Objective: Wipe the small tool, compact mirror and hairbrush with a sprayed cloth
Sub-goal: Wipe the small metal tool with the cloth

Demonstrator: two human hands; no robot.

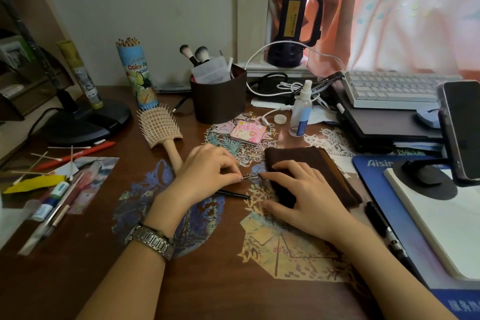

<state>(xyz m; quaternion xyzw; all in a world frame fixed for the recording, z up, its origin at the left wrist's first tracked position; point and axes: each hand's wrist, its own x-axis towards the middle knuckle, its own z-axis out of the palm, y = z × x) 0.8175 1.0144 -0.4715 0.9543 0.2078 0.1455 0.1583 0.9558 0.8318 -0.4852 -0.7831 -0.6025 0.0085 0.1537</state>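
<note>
Dark brown wooden desk (pixel 85 236), cluttered, set against a pale wall, pink curtain at right. Paper-cut decorations lie flat over the desk's middle.

Left hand (pixel 205 171), metal-link wristwatch (pixel 150 240) on the wrist: fingers curled, fingertips pinching one end of a small silvery metal tool (pixel 250 177) low over the desk. Right hand (pixel 304 197): palm down on a folded dark brown cloth (pixel 311 158), fingers spread and lightly bent, index fingertip touching the tool's other end at the cloth's left edge. Whether that hand grips the tool or only touches it, cannot tell.

Pink square compact mirror with a cartoon cover (pixel 248 132): closed, flat on the desk, beyond the hands, just behind the cloth. Beige wooden paddle hairbrush (pixel 162 127): bristles up, left of the mirror; its handle runs toward the left hand and passes under it.

Clear spray bottle with a blue label (pixel 300 112): upright, right of the mirror, its white cap (pixel 280 119) lying beside it. Thin black pen (pixel 233 193) on the desk, partly under the left hand. Dark brown cup of makeup brushes (pixel 219 96) behind the mirror. Blue mouse pad (pixel 389 205) at right.
</note>
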